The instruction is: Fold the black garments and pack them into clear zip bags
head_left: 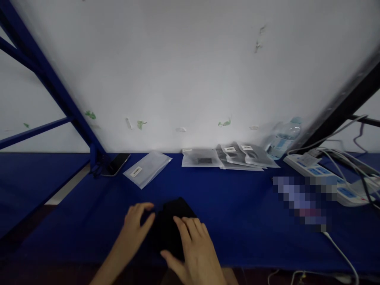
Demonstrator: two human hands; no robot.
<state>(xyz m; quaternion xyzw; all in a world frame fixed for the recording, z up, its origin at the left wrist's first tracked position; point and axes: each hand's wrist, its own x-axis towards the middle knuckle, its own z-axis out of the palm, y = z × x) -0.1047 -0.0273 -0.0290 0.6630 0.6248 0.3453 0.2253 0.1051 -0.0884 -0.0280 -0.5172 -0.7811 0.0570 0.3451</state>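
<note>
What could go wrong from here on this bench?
The black item lies near the front edge of the blue table, so a nudge from the right hand might push it off. The white cable runs over that edge and could snag. The bottle is close to the power strip; if it holds liquid, a spill might reach the strip.

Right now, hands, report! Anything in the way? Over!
Right hand on black thing. Left hand beside it, contact unclear. Nearest plastic bag farther back, out of the way.
</note>
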